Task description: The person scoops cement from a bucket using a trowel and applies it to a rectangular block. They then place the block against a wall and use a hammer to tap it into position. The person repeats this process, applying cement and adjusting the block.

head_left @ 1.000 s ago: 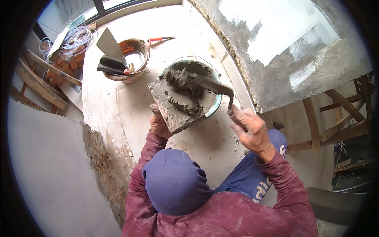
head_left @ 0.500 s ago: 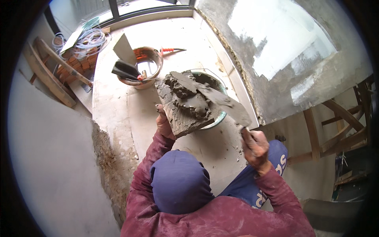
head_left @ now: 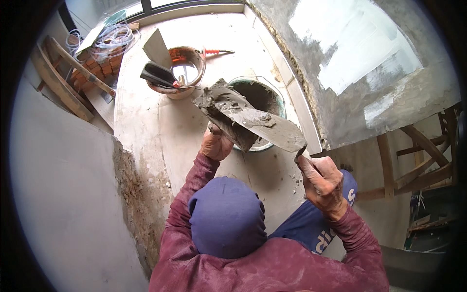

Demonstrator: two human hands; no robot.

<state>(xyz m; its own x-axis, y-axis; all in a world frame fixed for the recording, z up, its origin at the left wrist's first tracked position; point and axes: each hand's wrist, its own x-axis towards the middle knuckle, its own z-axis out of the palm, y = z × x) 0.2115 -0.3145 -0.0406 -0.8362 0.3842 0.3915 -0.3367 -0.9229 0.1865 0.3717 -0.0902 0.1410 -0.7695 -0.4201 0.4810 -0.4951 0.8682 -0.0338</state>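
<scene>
My left hand (head_left: 216,143) is closed beneath a mortar hawk (head_left: 235,135), holding its flat board up at a tilt. Wet grey mortar (head_left: 217,97) lies along the board's upper left part. The fingers of my right hand (head_left: 323,184) wrap the handle of a long flat trowel (head_left: 282,132). Its mortar-smeared blade lies across the hawk, against the mortar, and hides part of the board. Just behind stands a green-rimmed bucket (head_left: 282,108) with grey mortar on its inside, partly covered by the hawk and trowel.
A second bucket (head_left: 198,63) at the far left holds a flat board and a black-handled tool (head_left: 158,73). Beside it lies a red-handled tool (head_left: 212,51). Coiled hose (head_left: 116,41), bricks (head_left: 99,70) and curved wood (head_left: 63,80) are left; a partly whitened slab (head_left: 340,112) and timber frame (head_left: 386,165) are right.
The trowel has swept left across the hawk, pushing mortar toward its upper left side. The hawk has tipped, and more of the green-rimmed bucket's inside shows.
</scene>
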